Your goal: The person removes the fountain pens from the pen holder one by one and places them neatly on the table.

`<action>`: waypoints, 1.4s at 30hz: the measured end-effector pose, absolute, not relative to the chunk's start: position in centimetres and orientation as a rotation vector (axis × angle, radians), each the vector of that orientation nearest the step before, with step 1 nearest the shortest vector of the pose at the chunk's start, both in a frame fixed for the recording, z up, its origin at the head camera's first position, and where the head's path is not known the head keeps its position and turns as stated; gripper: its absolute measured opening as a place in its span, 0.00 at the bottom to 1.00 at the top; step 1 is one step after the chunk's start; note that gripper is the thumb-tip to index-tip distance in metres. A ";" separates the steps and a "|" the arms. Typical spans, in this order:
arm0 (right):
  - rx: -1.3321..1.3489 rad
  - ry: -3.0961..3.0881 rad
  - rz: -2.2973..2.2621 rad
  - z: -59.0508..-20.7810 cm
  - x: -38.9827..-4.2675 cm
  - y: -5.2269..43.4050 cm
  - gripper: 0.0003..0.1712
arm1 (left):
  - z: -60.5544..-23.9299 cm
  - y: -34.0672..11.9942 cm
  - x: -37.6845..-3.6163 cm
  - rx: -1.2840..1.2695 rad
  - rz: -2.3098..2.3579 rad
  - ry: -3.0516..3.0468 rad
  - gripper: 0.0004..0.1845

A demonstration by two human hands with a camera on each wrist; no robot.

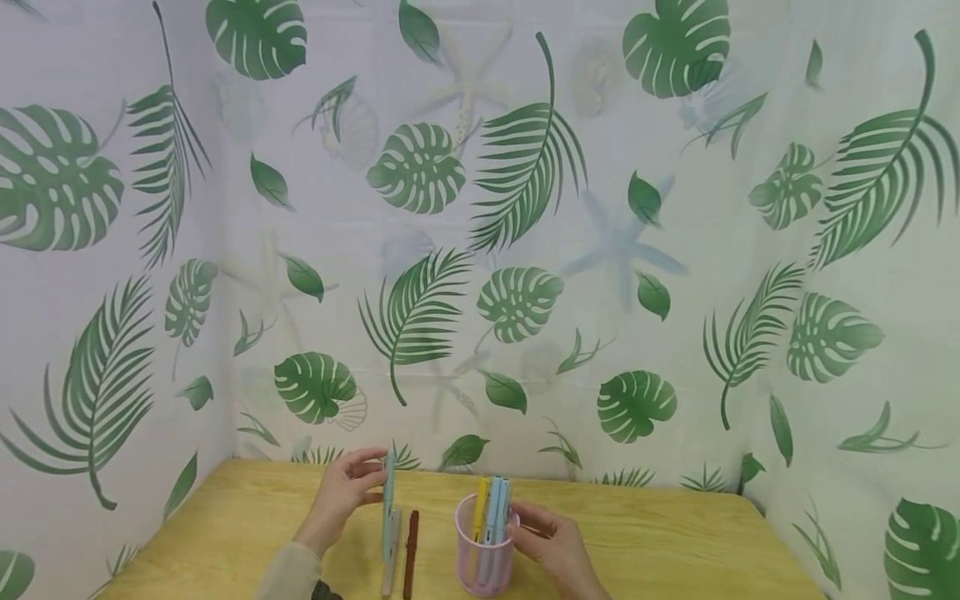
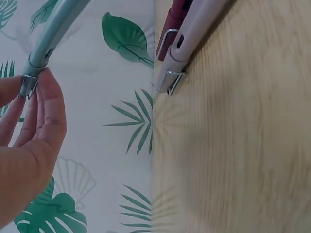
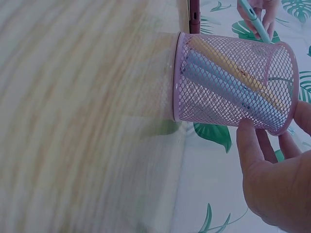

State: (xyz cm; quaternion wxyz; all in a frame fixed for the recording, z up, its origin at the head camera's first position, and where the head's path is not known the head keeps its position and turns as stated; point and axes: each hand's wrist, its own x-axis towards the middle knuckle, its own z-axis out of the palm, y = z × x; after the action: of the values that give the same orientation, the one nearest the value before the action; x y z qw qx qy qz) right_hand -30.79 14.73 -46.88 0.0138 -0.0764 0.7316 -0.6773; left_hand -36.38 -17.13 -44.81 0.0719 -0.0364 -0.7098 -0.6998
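Note:
My left hand point(image 1: 347, 496) pinches a light teal pen point(image 1: 387, 508) by its clip end and holds it upright, raised over the table. In the left wrist view the thumb and fingertips close on the metal clip of this pen point(image 2: 52, 41). Below it lie a pale grey pen point(image 2: 197, 34) and a dark red pen point(image 1: 411, 550), side by side. To the right stands a pink mesh pen cup point(image 3: 214, 107) holding a yellow pen point(image 1: 480, 504) and light blue pens point(image 1: 494, 508). My right hand point(image 1: 553, 546) grips the cup near its rim, thumb and fingers on its right side.
The wood-grain table point(image 1: 660, 533) ends at a white curtain point(image 1: 450, 333) printed with green leaves, which also runs along both sides.

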 end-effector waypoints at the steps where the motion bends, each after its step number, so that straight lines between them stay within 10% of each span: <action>1: -0.237 2.283 -2.105 -46.9 -30.8 14.7 0.29 | -44.9 -17.2 -36.4 -0.097 -2.095 -2.145 0.19; 42: -0.152 2.300 -2.097 -46.8 -30.8 14.5 0.29 | -48.5 -19.2 -36.8 0.208 -1.997 -2.508 0.21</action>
State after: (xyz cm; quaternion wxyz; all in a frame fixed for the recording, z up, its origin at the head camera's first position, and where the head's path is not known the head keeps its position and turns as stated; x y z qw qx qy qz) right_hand -30.85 14.51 -46.81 0.0126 -0.0488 0.7381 -0.6728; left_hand -36.78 -19.16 -48.52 -0.0356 0.0648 -0.7801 -0.6213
